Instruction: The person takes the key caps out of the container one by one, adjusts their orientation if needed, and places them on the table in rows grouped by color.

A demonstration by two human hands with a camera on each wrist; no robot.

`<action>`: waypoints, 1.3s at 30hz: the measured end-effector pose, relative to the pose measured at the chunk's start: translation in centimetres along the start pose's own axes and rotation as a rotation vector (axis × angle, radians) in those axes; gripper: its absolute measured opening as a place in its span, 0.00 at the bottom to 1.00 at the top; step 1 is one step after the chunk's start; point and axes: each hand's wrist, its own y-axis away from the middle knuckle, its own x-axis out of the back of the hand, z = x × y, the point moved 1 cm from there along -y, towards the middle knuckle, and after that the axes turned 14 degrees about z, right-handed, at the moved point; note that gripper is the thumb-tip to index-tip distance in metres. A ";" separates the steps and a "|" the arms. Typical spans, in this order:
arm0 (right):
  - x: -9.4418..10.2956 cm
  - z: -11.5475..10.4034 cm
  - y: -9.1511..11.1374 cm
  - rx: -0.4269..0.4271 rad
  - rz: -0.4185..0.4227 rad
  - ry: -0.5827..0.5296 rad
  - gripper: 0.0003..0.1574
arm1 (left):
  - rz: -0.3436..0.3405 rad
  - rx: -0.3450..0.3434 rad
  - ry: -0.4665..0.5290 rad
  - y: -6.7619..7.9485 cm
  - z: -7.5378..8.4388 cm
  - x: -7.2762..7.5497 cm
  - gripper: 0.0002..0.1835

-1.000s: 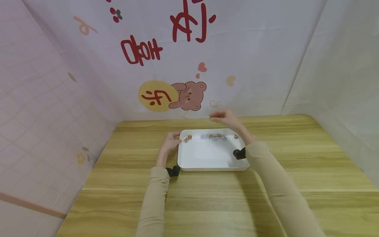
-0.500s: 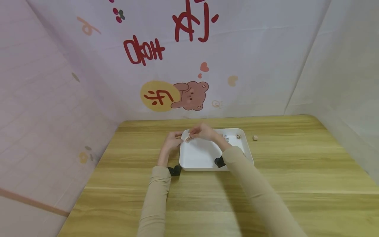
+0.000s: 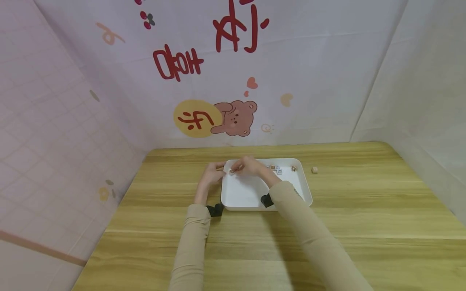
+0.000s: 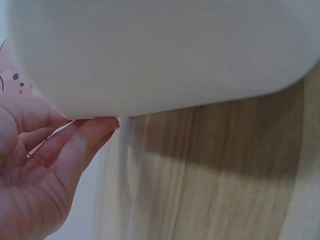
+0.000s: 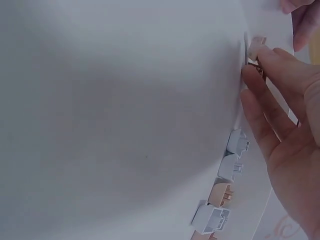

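At the tray's left side my left hand (image 3: 212, 173) grips the rim of the white tray (image 3: 244, 196); in the left wrist view its fingers press the outer wall. My right hand (image 3: 249, 166) is down in the far left corner of the tray. There its thumb and index finger pinch a dark brown keycap (image 5: 258, 66), mostly hidden by the fingertips. A tan keycap (image 5: 256, 46) lies right beside those fingertips. White and orange upturned keycaps (image 5: 237, 142) stand in a row along the far wall, partly covered by my right hand in the head view.
A lone brown keycap (image 3: 293, 168) lies in the tray's far right corner. Outside the tray, a pale keycap (image 3: 314, 169) sits on the wooden table (image 3: 364, 210). My right sleeve (image 3: 309, 226) crosses the tray's near right corner. A printed cloth (image 3: 313, 81) hangs behind the table.
My right hand has come from above the tray's far edge leftward and down to the keycaps in the far left corner. My left hand keeps its grip on the tray.
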 end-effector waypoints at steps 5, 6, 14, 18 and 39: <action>-0.2 -0.2 0.0 -0.009 -0.013 0.024 0.18 | 0.003 0.001 -0.007 -0.1 0.0 0.0 0.29; -0.3 -0.3 0.0 -0.006 -0.020 0.027 0.18 | 0.003 0.000 -0.011 -0.1 0.0 0.0 0.29; -0.8 -1.3 -0.2 0.083 -0.060 0.119 0.16 | 0.000 -0.007 -0.029 0.0 -0.2 0.2 0.28; -0.7 -1.4 -0.1 0.091 -0.048 0.138 0.10 | -0.002 -0.005 0.001 0.1 -0.2 0.1 0.28; 1.2 0.1 0.6 -0.025 0.041 -0.027 0.08 | 0.013 -0.013 -0.006 0.0 0.1 0.0 0.28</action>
